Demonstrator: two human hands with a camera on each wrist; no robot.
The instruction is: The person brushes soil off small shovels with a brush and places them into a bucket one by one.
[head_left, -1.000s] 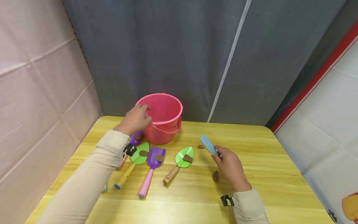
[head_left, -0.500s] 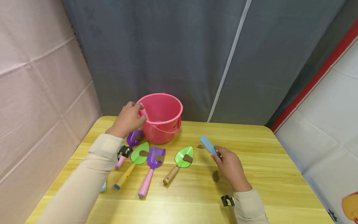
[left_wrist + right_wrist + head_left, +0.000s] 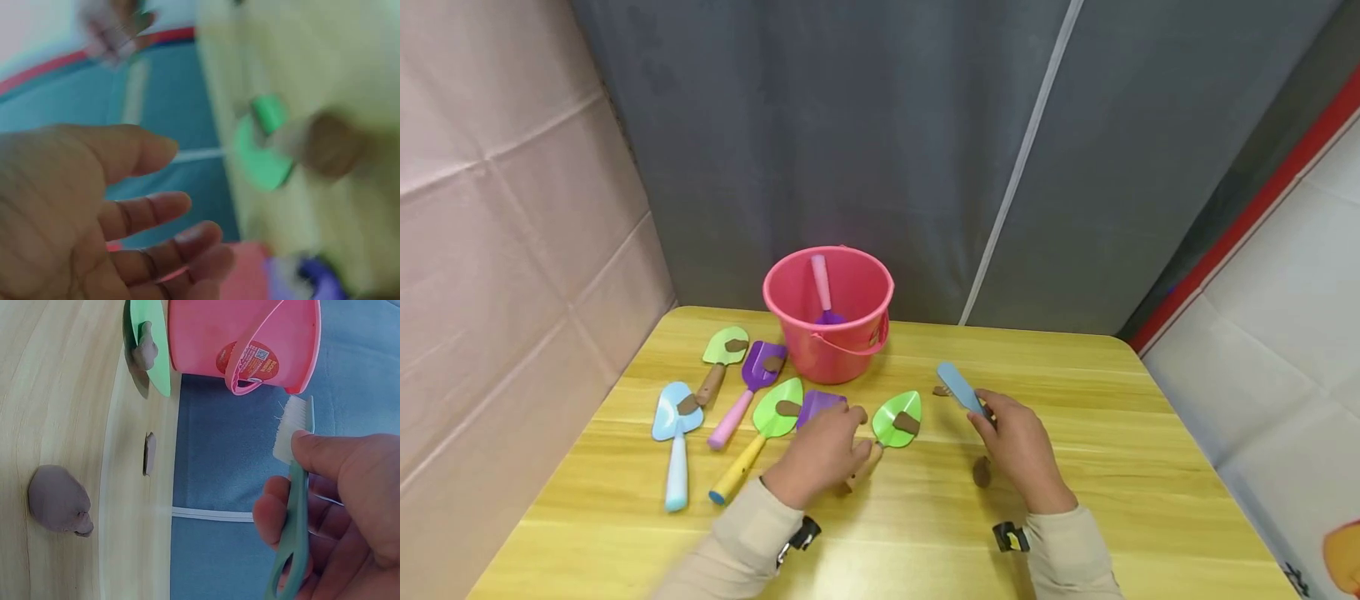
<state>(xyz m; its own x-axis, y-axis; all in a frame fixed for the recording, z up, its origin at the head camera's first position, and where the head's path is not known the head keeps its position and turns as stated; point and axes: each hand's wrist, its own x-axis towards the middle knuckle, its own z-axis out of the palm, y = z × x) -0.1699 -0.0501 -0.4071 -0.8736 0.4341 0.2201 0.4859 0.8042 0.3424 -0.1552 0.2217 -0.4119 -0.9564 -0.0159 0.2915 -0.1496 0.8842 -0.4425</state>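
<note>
My right hand [image 3: 1018, 446] grips a light blue brush [image 3: 294, 531] with white bristles, raised over the table. My left hand [image 3: 823, 450] hovers above a purple shovel [image 3: 815, 403] and partly covers it, along with the wooden handle of a green trowel [image 3: 891, 417]. Nothing lies between its loosely spread fingers in the blurred left wrist view. Behind it stands a pink bucket [image 3: 808, 358], holding a small shovel with a pink handle [image 3: 822, 283] and a purple blade, leaning inside.
Left of the bucket lie a light blue trowel [image 3: 677, 458], a green trowel [image 3: 718, 354], a purple shovel [image 3: 756, 375] and a yellow-handled green trowel [image 3: 741, 467]. Brown lumps sit on the blades. A round brown lump [image 3: 59, 499] and a flat brown piece [image 3: 150, 453] lie near the brush.
The pink-handled shovel, earlier in my left hand at the bucket's rim, now leans inside the bucket. My left hand has let go and moved toward the front right. My right hand stays put.
</note>
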